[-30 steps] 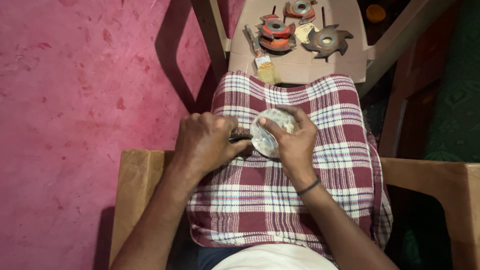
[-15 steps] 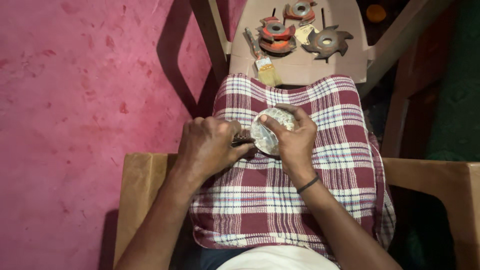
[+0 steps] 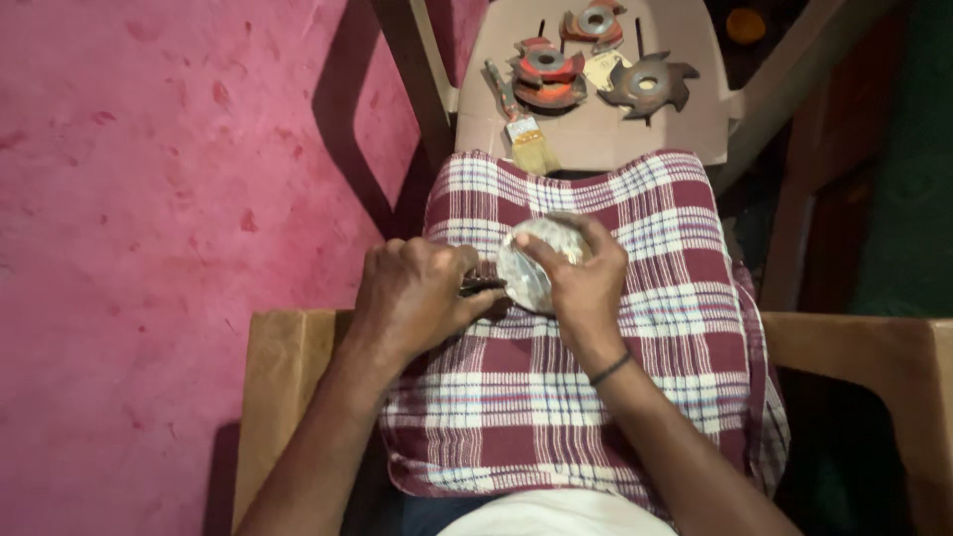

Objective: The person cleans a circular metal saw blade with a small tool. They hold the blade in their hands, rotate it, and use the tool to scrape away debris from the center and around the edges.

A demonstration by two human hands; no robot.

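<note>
Head view: right hand [image 3: 586, 288] clasps a round, dusty grey metal disc [image 3: 531, 266], fingers curled over its rim, held above the checked cloth [image 3: 576, 397] on the lap. Left hand [image 3: 417, 298] closed around a small dark tool [image 3: 483, 285], tip at the disc's edge. Beyond the knees, a plastic chair seat [image 3: 596, 134] carries three toothed cutter heads [image 3: 544, 71] and a paintbrush [image 3: 521, 124].

Beige plastic chair [image 3: 685, 129] ahead, carrying three toothed cutter discs [image 3: 645, 84], a paintbrush [image 3: 524, 139] at the near edge. Closer in, checked cloth [image 3: 556, 417] over the lap, bearing both hands and a grey disc [image 3: 531, 263].
</note>
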